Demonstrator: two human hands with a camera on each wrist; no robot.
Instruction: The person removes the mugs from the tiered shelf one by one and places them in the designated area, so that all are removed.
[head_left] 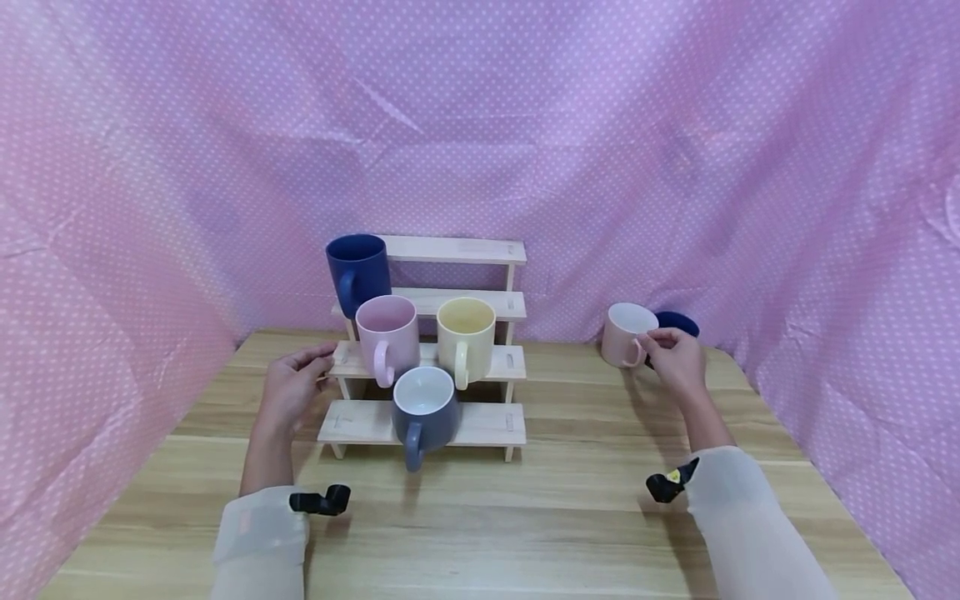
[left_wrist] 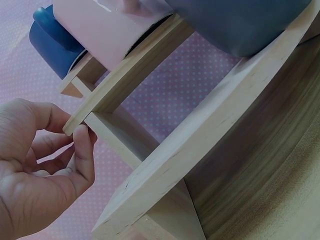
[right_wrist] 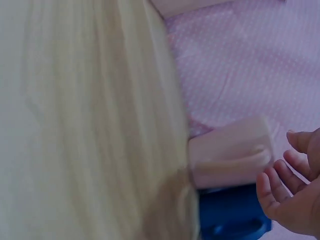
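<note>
My left hand (head_left: 294,385) pinches the left end of a stepped wooden rack's (head_left: 491,423) second board from the bottom, thumb and finger on the wood in the left wrist view. On the rack stand a navy mug (head_left: 369,279), a pink mug (head_left: 399,337), a yellow mug (head_left: 480,337) and, lowest, a grey mug (head_left: 438,421). To the right, my right hand (head_left: 677,362) is by the handle of a pale pink mug (right_wrist: 230,145) with a white inside. Its fingers are loosely bent and apart in the right wrist view, holding nothing. A blue mug (right_wrist: 227,210) sits beside that mug, partly hidden in the head view.
The rack and mugs stand on a wood-grain table (head_left: 517,533). Pink dotted cloth (head_left: 480,183) hangs behind and along both sides. The two mugs on the right are near the table's back edge. The rack's top board (head_left: 457,248) is at the back.
</note>
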